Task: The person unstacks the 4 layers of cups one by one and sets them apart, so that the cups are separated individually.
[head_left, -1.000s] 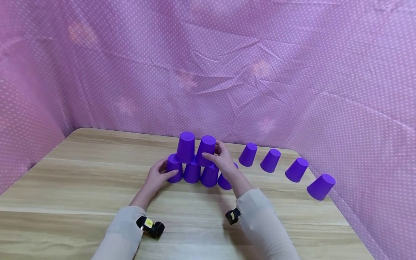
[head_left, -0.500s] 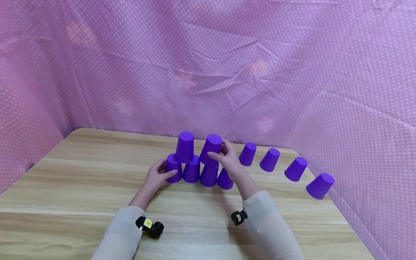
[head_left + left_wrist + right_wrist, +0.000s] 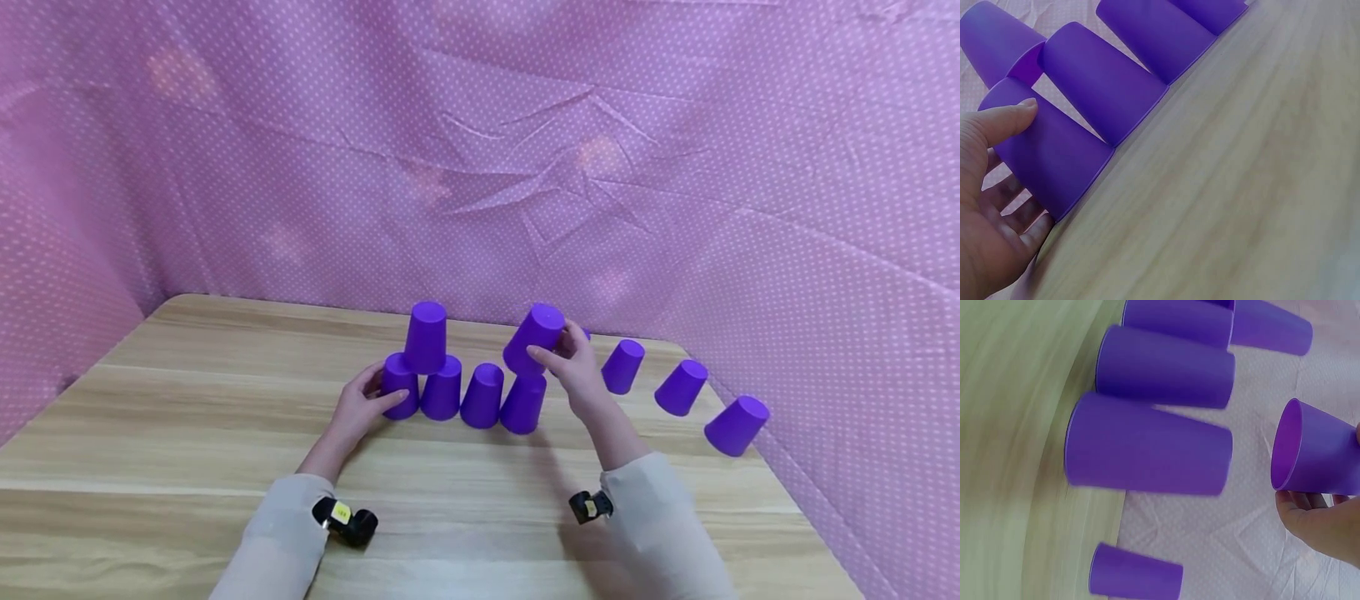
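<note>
Several purple cups stand upside down in a row on the wooden table. My left hand [image 3: 360, 410] holds the leftmost cup [image 3: 399, 385], its thumb lying on the front and the other fingers behind, as the left wrist view shows. One upper cup [image 3: 426, 337] bridges this cup and its neighbour [image 3: 442, 390]. Two more cups, a third [image 3: 482, 397] and a fourth [image 3: 523, 408], continue the row. Above the fourth, my right hand [image 3: 579, 375] grips a tilted cup [image 3: 534, 340], mouth downward. The right wrist view shows that held cup [image 3: 1325, 450] apart from the row.
On the right side of the table [image 3: 450, 517], more upside-down purple cups stand spaced apart, among them a near one [image 3: 737, 427] by the right edge. The farthest is mostly hidden behind my right hand. A pink dotted cloth [image 3: 480, 167] hangs behind and beside the table.
My right hand has lifted its cup off the upper level and carried it right, tilting it more. My left hand keeps its place at the leftmost cup.
</note>
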`<state>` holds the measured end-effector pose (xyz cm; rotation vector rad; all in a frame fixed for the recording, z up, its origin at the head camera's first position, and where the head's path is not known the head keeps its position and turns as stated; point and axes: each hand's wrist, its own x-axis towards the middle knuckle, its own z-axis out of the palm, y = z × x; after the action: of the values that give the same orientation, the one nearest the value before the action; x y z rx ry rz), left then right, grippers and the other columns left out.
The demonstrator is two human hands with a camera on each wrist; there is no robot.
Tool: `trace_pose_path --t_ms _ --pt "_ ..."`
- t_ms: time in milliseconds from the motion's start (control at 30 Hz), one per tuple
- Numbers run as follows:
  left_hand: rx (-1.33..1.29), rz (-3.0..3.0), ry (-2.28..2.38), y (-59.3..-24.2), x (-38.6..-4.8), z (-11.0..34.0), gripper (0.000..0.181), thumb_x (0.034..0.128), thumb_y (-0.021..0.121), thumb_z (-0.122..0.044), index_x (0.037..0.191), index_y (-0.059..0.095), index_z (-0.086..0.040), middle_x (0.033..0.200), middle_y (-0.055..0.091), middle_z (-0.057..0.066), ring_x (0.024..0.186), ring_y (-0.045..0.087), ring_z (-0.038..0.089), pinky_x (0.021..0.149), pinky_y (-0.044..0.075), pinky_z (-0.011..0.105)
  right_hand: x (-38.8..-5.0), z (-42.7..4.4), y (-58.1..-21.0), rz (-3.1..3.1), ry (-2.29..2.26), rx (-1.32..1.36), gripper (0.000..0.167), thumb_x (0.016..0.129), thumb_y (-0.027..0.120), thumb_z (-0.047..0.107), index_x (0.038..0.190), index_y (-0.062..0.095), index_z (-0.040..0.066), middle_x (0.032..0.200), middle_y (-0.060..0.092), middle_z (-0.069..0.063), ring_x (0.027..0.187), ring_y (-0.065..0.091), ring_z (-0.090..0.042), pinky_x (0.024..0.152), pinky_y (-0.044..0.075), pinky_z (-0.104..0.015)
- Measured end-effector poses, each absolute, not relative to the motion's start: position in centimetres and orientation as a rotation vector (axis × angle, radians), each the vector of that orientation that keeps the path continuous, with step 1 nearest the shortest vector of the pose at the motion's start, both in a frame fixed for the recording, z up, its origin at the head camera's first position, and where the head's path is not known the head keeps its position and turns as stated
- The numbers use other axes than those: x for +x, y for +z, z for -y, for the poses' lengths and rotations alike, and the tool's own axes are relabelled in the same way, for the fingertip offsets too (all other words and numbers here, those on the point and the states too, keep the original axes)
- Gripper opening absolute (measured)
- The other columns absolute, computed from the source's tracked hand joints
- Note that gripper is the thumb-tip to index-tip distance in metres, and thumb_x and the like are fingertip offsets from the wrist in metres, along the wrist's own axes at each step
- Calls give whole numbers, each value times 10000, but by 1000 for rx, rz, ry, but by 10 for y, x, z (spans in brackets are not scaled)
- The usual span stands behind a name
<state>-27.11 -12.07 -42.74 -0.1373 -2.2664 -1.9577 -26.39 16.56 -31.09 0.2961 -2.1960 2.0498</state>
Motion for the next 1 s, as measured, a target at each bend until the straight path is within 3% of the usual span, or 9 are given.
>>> trace_pose_path --t_ms 433,800,1000 --pt "-138 2263 -1941 -425 -273 122 580 746 661 -89 1258 399 -15 1181 450 215 1090 405 302 936 328 382 -256 -209 -316 2117 2022 199 556 764 600 -19 1252 333 -10 1122 464 -190 991 469 -200 905 360 -331" --pt "-133 2259 -1959 -425 -273 122 574 751 659 -80 1255 397 -1 1185 441 233 1098 401 305 941 323 383 -249 -247 -328 2127 1957 67 494 768 628 43 1201 390 43 983 524 12 955 476 -137 905 340 -324" --pt "-139 2253 -1960 -424 -273 121 566 750 660 -78 1251 406 -8 1186 442 232 1097 401 306 939 325 388 -246 -271 -340 2117 1924 -69 502 758 646 57 1186 384 51 970 511 27 965 465 -123 965 275 -361"
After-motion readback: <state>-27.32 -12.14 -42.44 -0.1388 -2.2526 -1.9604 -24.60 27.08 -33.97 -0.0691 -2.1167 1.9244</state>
